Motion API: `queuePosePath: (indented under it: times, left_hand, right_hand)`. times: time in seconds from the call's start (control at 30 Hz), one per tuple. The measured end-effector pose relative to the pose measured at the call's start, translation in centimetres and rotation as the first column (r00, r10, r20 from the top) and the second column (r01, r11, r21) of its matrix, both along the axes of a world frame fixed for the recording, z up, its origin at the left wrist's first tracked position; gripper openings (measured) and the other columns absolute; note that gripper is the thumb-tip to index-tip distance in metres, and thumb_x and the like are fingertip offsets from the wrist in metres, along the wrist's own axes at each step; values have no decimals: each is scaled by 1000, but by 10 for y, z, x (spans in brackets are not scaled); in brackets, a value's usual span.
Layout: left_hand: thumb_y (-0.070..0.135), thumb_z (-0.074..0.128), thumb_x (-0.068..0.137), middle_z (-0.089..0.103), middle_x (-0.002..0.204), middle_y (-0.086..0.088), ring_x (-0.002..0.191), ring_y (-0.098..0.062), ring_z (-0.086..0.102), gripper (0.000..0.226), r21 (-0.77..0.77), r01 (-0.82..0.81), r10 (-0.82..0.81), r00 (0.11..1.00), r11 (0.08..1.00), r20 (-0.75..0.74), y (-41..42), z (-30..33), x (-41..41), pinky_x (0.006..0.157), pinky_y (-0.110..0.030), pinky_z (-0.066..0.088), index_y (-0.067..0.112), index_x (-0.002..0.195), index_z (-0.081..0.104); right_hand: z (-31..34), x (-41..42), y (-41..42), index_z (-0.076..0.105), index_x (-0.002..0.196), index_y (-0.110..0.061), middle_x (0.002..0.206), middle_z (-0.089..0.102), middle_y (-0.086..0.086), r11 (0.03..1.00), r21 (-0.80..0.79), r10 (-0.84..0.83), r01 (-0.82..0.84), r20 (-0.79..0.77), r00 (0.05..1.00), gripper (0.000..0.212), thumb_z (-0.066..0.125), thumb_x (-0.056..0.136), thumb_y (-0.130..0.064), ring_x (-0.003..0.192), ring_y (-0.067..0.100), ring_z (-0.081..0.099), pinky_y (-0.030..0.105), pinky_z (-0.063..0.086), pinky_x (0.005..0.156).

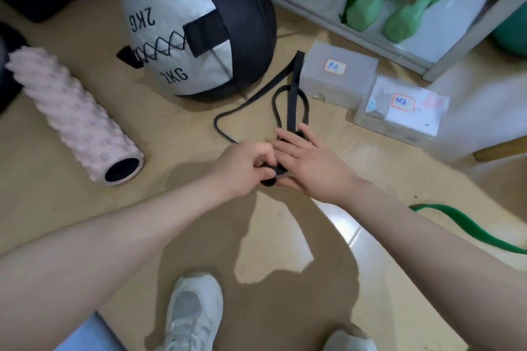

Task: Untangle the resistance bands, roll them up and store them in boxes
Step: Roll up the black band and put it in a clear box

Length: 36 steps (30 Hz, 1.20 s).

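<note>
The black band (293, 94) lies on the floor (176, 128) straight ahead of both hands, its near end gathered into a small dark roll between them and its free length running away from the person toward the clear box with the red-edged label (338, 74). One flat strand goes up the middle, a loop hangs round it on either side, and another strand swings off to the left toward the black-and-white weighted ball (196, 23). The left hand (245, 168) has its fingers curled, pinching the start of the roll with thumb and fingertips. The right hand (310, 159) lies flatter, fingers fairly straight and spread over the band just beyond the roll, pressing it down; how much of the band sits under its palm cannot be seen. So the long axis of what is left to wind points away from the body, and rolling would have to travel forward along it, with both hands equally near. The loops beyond the fingers look likely to need straightening first. The green band (470, 234) lies well apart on the right, beside the right forearm, untouched. A second labelled box (399, 111) stands just beside the first
</note>
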<state>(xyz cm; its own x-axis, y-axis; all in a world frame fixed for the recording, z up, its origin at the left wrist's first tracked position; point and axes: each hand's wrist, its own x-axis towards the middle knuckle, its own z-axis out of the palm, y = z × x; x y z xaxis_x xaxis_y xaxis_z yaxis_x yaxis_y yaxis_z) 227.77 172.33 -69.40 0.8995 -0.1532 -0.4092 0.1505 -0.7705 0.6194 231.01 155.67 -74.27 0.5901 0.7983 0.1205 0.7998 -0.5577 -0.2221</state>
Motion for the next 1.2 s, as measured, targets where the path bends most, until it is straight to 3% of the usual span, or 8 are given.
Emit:
queuePosePath:
  times: [0.13,0.2,0.43,0.57,0.7,0.93,1.03,1.2]
  left_hand:
    - [13,66,81,69,75,-5,73,-21,63,7,-80,-76,81,994,994,72,5,11,1,69,-31,48,18,79,63]
    - [12,66,82,71,79,1,75,-12,66,10,-187,-203,222,971,961,84,1,10,-2,70,-23,49,21,79,64]
    - [8,66,82,60,67,14,56,6,55,8,-254,-218,247,965,942,90,-17,-19,-14,55,-7,39,13,86,71]
    - [5,68,79,58,76,1,66,-12,59,10,-208,-26,74,971,978,227,-19,-30,-15,64,-27,49,10,86,72]
    - [5,68,80,62,79,0,72,-11,61,11,-300,-98,157,971,949,179,-12,-30,-14,69,-21,49,14,84,73]
    - [0,63,82,72,76,10,77,-6,68,24,-586,-459,488,864,667,-122,-10,-42,-22,75,-21,52,24,76,65]
    - [-2,60,84,74,77,4,79,-11,70,20,-648,-624,595,740,436,-313,-19,-44,-25,79,-25,55,17,79,64]
    - [-4,57,86,70,95,-15,92,-20,69,9,-657,-749,597,567,86,-567,-30,-39,-27,83,-27,56,5,86,59]
  right_hand:
    - [18,-3,3,58,101,-7,80,68,11,976,-201,-101,81,-92,991,20,43,95,-20,83,31,65,45,29,112]
    - [25,-16,9,48,116,-8,95,63,12,936,-199,-322,289,-163,933,25,36,99,-22,82,33,61,38,47,79]
    - [16,-38,-13,50,114,-15,105,59,2,752,46,-302,658,-863,405,21,50,94,-21,93,19,55,31,44,80]
    - [9,-28,-34,51,113,-9,104,61,8,898,-21,-351,439,-636,687,26,53,93,-26,89,21,54,33,43,79]
    - [3,-31,-19,46,129,-10,103,56,6,922,40,-279,386,-622,732,46,42,93,-39,90,17,51,30,41,78]
    - [-12,-55,19,56,118,-21,82,61,0,487,212,-92,847,-952,292,25,49,95,-14,72,8,58,19,42,67]
    - [-16,-59,29,59,105,-28,82,63,-2,262,261,-80,929,-954,290,25,60,87,-10,75,14,60,24,48,67]
    - [-14,-57,30,58,90,-33,86,57,-4,216,285,-116,934,-942,314,20,64,84,-15,71,9,52,23,41,66]
